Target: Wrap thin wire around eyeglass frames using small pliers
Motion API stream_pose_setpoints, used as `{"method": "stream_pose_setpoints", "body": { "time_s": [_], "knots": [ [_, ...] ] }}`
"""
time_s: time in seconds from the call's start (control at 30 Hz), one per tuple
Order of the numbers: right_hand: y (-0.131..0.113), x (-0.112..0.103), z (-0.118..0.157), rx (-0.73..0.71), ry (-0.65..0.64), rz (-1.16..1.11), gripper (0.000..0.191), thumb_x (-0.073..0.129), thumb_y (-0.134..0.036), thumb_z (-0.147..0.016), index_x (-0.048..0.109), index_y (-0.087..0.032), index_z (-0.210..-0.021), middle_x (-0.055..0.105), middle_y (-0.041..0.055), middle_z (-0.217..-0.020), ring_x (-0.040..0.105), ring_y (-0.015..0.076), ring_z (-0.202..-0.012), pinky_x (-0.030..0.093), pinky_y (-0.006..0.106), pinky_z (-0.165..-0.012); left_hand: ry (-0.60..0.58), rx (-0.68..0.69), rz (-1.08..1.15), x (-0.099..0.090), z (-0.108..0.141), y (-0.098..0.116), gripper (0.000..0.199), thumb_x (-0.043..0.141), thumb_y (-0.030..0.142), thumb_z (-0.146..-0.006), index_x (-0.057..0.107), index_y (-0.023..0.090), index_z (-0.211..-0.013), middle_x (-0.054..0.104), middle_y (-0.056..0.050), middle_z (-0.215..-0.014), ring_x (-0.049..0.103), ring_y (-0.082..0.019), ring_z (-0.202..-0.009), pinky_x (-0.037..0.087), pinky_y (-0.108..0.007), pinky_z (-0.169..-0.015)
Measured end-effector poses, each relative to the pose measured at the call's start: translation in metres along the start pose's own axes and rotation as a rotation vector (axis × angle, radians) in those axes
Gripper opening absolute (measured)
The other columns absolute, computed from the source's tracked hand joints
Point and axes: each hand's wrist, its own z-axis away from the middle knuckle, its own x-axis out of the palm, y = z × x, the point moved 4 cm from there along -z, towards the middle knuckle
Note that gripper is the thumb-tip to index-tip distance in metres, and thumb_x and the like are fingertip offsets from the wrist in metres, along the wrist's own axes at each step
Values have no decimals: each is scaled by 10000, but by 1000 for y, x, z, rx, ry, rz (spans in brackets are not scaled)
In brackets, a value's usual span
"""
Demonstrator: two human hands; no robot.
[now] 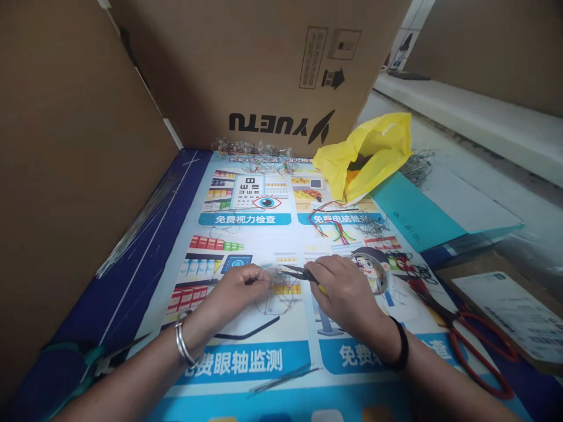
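Observation:
My left hand [248, 286] pinches a thin wire piece [285, 296], bent into a loose looped shape, over the middle of the printed sheet [246, 237]. My right hand [345, 293] is wrapped round needle-nose pliers [298, 272], whose dark jaws point left to the wire near my left fingertips. Whether the jaws grip the wire I cannot tell. Several straight wires [284, 378] lie on the sheet nearer to me. Red, green and yellow cords [336, 228] lie beyond my right hand.
Red-handled scissors [470, 340] lie at right, green-handled pliers [94, 360] at left. A long wire bundle [132, 237] runs along the left edge. Wire pieces [259, 153] are heaped by the cardboard wall [197, 76]. A yellow bag [373, 155] and dark loops [411, 266] stand right.

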Motion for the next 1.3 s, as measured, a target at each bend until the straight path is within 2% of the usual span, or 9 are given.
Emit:
{"method": "stream_pose_setpoints", "body": {
  "time_s": [0.13, 0.33, 0.53, 0.83, 1.03, 1.3],
  "knots": [
    [-2, -3, 2, -49, 2, 190, 172, 527, -131, -790, 628, -163, -925, 602, 55, -798, 482, 201, -748, 317, 339, -670, 3, 2, -25, -1, -1, -2, 162, 515, 278, -736, 533, 162, -624, 488, 28, -625, 426, -107, -604, 320, -235, -587],
    [2, -3, 3, -65, 15, 283, 176, 514, -155, -827, 622, -164, -965, 597, 55, -804, 458, 195, -745, 289, 347, -660, 5, -19, 16, 0, -1, -5, 148, 511, 257, -730, 531, 158, -621, 464, 31, -612, 403, -99, -586, 298, -236, -566],
    [-5, 2, 7, -148, 34, 243, 192, 486, -158, -853, 595, -152, -1012, 590, 59, -831, 454, 193, -762, 292, 352, -676, -10, -54, 69, 2, 1, -1, 164, 511, 269, -732, 529, 152, -618, 451, 32, -596, 383, -93, -564, 287, -235, -542],
    [-10, 10, 8, -95, -67, 175, 170, 490, -145, -828, 604, -171, -950, 567, 50, -790, 440, 200, -742, 284, 355, -671, -44, -14, 112, 7, -1, -5, 128, 501, 225, -734, 505, 157, -625, 448, 41, -598, 392, -85, -567, 304, -221, -556],
    [-13, 11, 7, -67, -43, 69, 168, 509, -130, -796, 618, -160, -921, 577, 60, -779, 460, 202, -773, 302, 335, -683, -14, -11, 59, 6, -1, -7, 129, 509, 235, -722, 505, 156, -621, 439, 40, -602, 380, -86, -572, 288, -222, -554],
    [-15, 14, 8, -96, -5, 52, 162, 483, -125, -808, 621, -161, -884, 564, 52, -728, 453, 187, -741, 305, 322, -669, -13, -5, 48, 7, -2, -6, 125, 512, 237, -707, 507, 158, -610, 426, 44, -580, 361, -84, -549, 276, -225, -541]
  ]
}}
